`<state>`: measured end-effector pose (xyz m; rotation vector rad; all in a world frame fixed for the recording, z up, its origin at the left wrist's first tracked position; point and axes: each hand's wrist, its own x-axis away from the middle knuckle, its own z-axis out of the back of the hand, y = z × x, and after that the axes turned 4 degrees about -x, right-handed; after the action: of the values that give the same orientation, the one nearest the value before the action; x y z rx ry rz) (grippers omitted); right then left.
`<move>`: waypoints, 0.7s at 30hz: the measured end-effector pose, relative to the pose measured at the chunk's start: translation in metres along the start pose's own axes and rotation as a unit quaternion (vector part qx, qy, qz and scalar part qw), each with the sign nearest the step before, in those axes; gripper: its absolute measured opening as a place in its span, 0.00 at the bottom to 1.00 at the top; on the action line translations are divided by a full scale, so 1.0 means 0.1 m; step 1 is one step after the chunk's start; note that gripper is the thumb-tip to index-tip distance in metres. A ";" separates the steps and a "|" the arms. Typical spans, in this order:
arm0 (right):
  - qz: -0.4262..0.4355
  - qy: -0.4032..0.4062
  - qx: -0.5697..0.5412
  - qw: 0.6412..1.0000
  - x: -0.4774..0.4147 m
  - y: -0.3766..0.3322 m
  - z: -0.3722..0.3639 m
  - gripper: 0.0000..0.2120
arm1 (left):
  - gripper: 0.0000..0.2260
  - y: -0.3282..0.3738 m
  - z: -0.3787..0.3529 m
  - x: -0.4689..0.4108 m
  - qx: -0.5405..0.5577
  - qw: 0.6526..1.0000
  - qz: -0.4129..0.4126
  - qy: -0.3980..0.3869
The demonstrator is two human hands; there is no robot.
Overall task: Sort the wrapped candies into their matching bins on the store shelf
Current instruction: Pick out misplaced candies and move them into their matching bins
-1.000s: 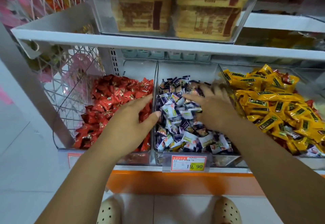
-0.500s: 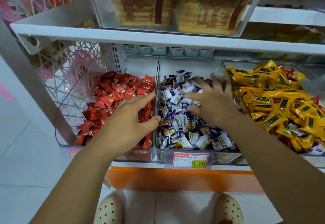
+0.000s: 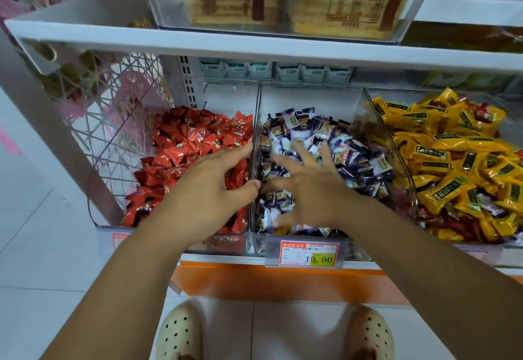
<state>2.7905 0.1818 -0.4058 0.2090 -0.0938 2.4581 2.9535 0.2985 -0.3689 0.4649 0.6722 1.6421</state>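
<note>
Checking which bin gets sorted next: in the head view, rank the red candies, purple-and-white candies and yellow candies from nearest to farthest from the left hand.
1. Red candies, left bin, under the left hand.
2. Purple-and-white candies, middle bin, beside its thumb.
3. Yellow candies, right bin, farthest.

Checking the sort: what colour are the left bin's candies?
The candies are red; head view.

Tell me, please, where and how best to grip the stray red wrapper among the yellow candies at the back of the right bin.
Probably pinch its exposed upper body, coming down from above: the red wrapper lies atop the yellow candies, while the clear bin wall blocks a sideways approach. Its ends are too blurred to pick out.
</note>
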 end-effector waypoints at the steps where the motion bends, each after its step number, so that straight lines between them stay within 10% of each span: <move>1: -0.005 0.032 0.011 0.999 -0.03 0.05 0.00 0.28 | 0.27 0.00 0.00 -0.01 0.001 1.000 -0.001 0.001; 8: -0.066 0.082 0.018 0.994 -0.21 0.32 0.31 0.25 | 0.28 -0.03 0.00 -0.03 0.013 1.000 0.001 -0.005; 14: 0.175 -0.010 -0.091 0.980 -0.04 0.27 0.49 0.07 | 0.28 -0.05 -0.02 -0.03 0.004 1.000 -0.002 0.005; 21: 0.173 -0.128 0.098 0.972 -0.14 0.07 0.23 0.23 | 0.28 -0.05 -0.01 -0.02 0.008 1.000 0.005 0.006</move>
<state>2.8003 0.1649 -0.3853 0.6457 0.0038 2.7739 2.9571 0.2966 -0.3735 0.4713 0.6926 1.6502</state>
